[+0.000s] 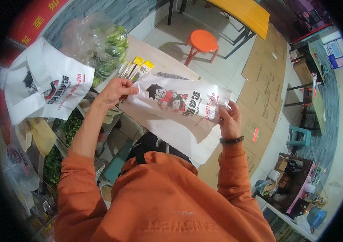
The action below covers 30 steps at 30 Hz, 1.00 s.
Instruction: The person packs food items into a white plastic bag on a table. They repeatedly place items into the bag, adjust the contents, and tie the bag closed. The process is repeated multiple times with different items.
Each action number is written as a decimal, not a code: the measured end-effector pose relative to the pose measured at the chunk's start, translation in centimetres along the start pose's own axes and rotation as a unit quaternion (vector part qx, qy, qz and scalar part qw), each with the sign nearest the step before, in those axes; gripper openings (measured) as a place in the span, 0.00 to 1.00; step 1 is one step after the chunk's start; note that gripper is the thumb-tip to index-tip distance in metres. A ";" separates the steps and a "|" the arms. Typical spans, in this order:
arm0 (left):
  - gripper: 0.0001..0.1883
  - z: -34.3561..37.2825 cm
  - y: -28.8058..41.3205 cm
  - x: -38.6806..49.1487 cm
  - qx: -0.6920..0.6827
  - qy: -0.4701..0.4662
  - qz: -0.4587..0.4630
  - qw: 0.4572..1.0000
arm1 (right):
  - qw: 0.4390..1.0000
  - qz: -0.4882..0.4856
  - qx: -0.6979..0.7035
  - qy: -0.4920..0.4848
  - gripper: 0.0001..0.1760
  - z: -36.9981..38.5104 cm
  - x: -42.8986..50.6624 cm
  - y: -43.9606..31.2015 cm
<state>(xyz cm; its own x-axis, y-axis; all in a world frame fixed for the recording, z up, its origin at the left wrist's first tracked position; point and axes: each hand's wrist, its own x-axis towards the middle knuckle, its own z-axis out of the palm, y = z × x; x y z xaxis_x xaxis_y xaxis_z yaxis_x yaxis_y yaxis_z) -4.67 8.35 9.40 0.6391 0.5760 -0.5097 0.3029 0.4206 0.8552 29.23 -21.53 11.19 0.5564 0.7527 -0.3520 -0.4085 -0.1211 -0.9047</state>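
A white bag [176,98] printed with a cartoon figure and writing is stretched out flat between my two hands, over a pale table [200,148]. My left hand [115,92] pinches its left end between thumb and fingers. At the other end, my right hand [230,116] grips the bag's edge. Just beyond my left hand lie several slim packets with yellow ends [138,68], partly hidden by the bag. Another printed white bag [49,84] with handles rests to the left of my left forearm.
Behind the packets, a clear plastic bag holds green vegetables [115,45]. An orange stool [203,40] stands on the tiles near a yellow-topped table [244,15]. Flattened cardboard [260,103] covers the floor at right. Leafy greens [53,163] sit low at left.
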 end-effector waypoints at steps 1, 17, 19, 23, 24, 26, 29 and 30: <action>0.09 0.2 0.2 0.0 -0.014 0.005 -0.004 1.000 | 1.000 0.004 -0.011 0.009 0.24 0.2 0.1 -0.1; 0.14 0.8 -0.6 -1.1 0.010 0.018 0.051 0.999 | 0.881 -0.315 -0.310 0.170 0.19 1.7 0.7 2.9; 0.17 1.9 -2.6 -0.9 -0.026 -0.019 0.087 0.996 | 0.897 -0.287 -0.321 0.098 0.15 5.2 -1.7 1.1; 0.20 7.9 -3.1 -2.6 -0.011 -0.066 0.051 0.996 | 0.937 -0.150 -0.294 -0.112 0.14 12.5 -4.9 1.9; 0.20 9.2 -3.4 -3.2 0.001 -0.067 0.084 0.994 | 0.941 -0.125 -0.291 -0.123 0.16 14.4 -4.9 2.2; 0.14 10.5 -6.1 -3.1 0.029 -0.051 0.159 0.985 | 0.943 -0.095 -0.294 -0.127 0.18 16.1 -4.8 2.7; 0.12 10.4 -6.0 -3.2 0.062 -0.023 0.098 0.993 | 0.957 -0.066 -0.266 -0.097 0.17 15.8 -4.4 4.8; 0.08 10.3 -6.5 -3.1 0.015 -0.040 0.083 0.996 | 0.969 -0.055 -0.226 -0.087 0.16 15.8 -4.4 5.3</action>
<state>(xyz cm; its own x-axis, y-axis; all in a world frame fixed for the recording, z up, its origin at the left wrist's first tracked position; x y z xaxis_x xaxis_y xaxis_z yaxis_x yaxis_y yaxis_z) -1.32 -3.37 6.35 0.7359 0.5775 -0.3533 0.2084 0.3033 0.9298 13.19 -15.21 11.69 0.4313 0.8703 -0.2378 0.0273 -0.2761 -0.9607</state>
